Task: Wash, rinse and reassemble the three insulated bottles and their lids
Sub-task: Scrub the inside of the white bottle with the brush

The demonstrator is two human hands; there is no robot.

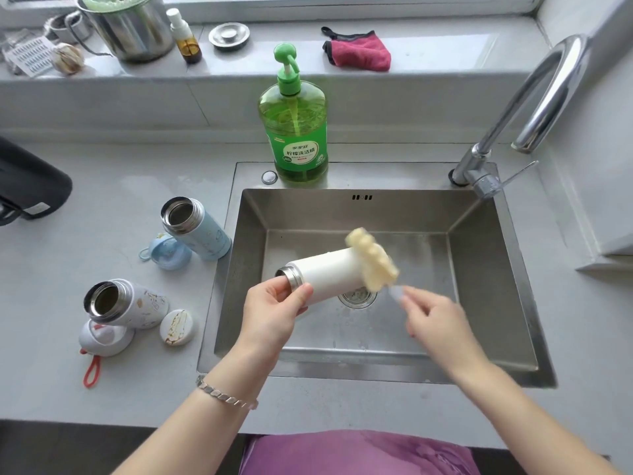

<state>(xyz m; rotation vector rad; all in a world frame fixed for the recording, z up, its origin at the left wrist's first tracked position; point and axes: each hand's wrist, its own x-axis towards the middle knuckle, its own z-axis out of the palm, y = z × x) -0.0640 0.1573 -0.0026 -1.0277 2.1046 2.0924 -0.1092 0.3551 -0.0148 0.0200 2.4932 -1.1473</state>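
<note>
Sink (pixel 411 209) in grey countertop (pixel 120 186)

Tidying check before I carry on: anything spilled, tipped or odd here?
No spill shows. The patterned bottle seems to lean on a white lid, left of the sink, open mouth sideways. The sponge brush is motion-blurred.

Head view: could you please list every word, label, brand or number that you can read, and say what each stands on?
"柠檬洗洁精": on the label of the green detergent bottle.
Brand line above it and small print below it: too blurred to read.
The sticker on the black appliance: too small to read.
The white bottle in the left hand: no text shows.
</note>
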